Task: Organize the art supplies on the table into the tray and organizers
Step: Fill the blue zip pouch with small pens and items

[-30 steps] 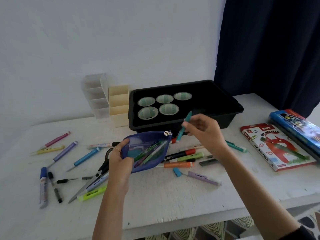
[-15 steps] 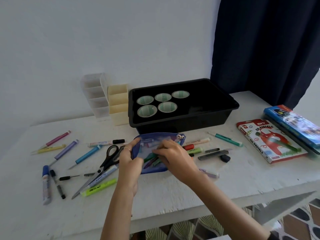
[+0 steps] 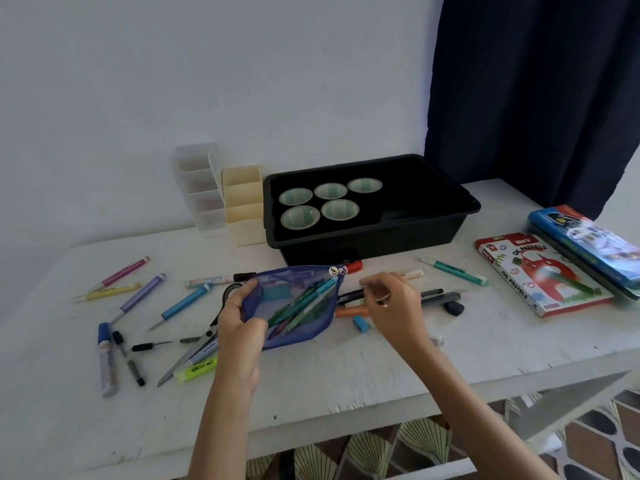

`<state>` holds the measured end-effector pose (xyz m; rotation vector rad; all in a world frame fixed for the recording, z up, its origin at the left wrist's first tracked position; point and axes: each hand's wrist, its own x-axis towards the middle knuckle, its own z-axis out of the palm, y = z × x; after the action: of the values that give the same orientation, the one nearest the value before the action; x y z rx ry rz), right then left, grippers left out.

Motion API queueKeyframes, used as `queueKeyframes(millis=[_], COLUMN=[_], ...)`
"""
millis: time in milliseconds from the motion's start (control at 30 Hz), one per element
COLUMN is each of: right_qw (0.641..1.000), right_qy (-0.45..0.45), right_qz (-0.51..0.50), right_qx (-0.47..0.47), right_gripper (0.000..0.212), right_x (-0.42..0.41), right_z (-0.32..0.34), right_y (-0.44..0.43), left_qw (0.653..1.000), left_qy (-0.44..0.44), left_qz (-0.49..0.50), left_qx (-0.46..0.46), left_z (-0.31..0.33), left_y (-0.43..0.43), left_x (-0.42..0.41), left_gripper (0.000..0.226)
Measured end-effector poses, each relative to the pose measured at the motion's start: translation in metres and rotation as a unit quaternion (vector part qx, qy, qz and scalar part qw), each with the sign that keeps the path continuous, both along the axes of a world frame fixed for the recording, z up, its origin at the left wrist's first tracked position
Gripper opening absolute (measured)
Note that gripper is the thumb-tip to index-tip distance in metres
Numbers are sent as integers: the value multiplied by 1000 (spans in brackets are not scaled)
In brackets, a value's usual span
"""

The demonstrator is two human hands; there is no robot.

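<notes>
— Where is the pouch?

— My left hand [image 3: 242, 323] grips the left end of the blue mesh zipper pouch [image 3: 298, 327], with the thumb on top. It is over the white wooden table [image 3: 346, 375], just in front of the black plastic tray [image 3: 381, 245]. Green and teal pens [image 3: 308, 303] lie inside it.

— And your right hand [image 3: 391, 303]?

— It hovers beside the open mouth of the pouch, above the loose markers [image 3: 349, 311], with the fingers curled. I cannot tell whether it pinches something.

— The organizers?

— The cream organizer [image 3: 242, 209] and the clear organizer [image 3: 199, 188] stand side by side, left of the tray.

Plain white wall [image 3: 207, 81], dark navy curtain [image 3: 536, 91] at right, scuffed white table [image 3: 346, 386], patterned tile floor [image 3: 606, 445] beneath
</notes>
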<state>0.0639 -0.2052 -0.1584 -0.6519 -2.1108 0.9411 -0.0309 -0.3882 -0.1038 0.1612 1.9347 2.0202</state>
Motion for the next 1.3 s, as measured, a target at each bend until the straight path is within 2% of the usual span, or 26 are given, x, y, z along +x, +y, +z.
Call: queueKeyframes(millis=[100,267,400,533,633,733,867,933,1000,1100,1200,1267,1300], right_qw=[997,979,987,996,985,984,978,981,985,984,976,961,951], right_qy=[-81,-191,-136,81,171,151,25,2,32,96,156,141,106], right_qz=[6,15,24,-12,-15,15,47,51,48,3,-131,-238,-287], right_qx=[-13,73,83,-16,-5,90,200,186,163,149,76,-6,-41], right_gripper=[13,22,19,25,21,22,28,26,19,16,14,15,15], right_x=[2,4,6,13,14,10,7,10,13,22,34,41,44], right_z=[-12,-37,-37,-7,19,27,12,5,4,12,16,11,7], right_y=[-4,-16,-16,-22,-28,-32,-25,-20,-15,-6,12,32,43], left_qw=[1000,1000,1000,1000,1000,999,997,997,996,996,996,995,995], left_qy=[0,-8,-13,-10,-12,-5,7,16,14,13,17,15,14], left_qz=[-1,2,2,-5,-21,-37,-66,-76,-82,-88,-92,-95,-94], left_qx=[6,3,2,-8,-9,-17,-24,-20,-13,-13,-15,-15,-15], left_z=[0,-2,-3,-3,-4,-2,4,7,9,9,9,9,9], left_y=[-3,-3,0,6,17,31,47,54,59,63,64,65,65], left_x=[1,4,5,7,11,17,28,32,34,35,32,31,30], left_gripper=[67,64,67,68,67,57,66,65,62,56,61,66,67])
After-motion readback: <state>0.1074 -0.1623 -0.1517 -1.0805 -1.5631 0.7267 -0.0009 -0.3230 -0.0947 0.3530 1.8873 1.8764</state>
